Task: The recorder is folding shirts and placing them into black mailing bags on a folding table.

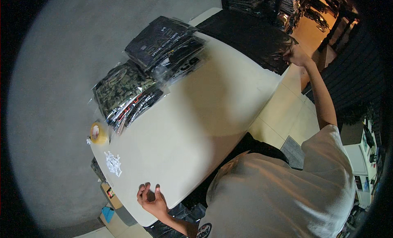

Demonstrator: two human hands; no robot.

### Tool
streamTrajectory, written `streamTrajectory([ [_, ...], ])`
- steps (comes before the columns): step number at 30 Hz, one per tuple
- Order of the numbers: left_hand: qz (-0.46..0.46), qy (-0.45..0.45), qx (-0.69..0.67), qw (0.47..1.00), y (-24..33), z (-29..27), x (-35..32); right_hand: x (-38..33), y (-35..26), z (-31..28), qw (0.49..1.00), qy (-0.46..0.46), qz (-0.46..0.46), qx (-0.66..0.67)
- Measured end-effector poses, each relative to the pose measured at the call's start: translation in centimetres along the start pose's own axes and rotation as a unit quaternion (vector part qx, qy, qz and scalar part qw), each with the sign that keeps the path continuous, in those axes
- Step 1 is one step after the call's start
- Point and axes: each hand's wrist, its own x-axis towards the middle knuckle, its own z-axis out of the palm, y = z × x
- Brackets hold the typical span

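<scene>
A pale, rounded-cornered table (213,111) is set against a plain grey wall (61,54). Cream floor tiles (286,111) are seen to its right, and dim shelving stacked with dark goods (299,9) is lit by warm orange light beyond.

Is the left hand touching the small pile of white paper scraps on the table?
Apart. The head view shows bare table between the left hand and the white scraps.
</scene>
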Motion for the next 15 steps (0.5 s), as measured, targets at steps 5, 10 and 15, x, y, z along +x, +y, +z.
streamTrajectory([
  [5,0.008,-0.008,0.029,1.0,-0.5,-0.1,-0.1,-2.2,-10.1,-3.8,0.989,0.087,-0.003,-0.119],
  [10,0.003,0.019,-0.017,1.0,-0.1,0.2,-0.2,-2.0,-17.9,-4.5,0.979,0.083,-0.137,-0.128],
  [15,0.024,0.056,0.093,0.994,1.3,-0.5,-0.2,-2.0,-27.1,-2.1,0.959,0.032,-0.26,-0.108],
])
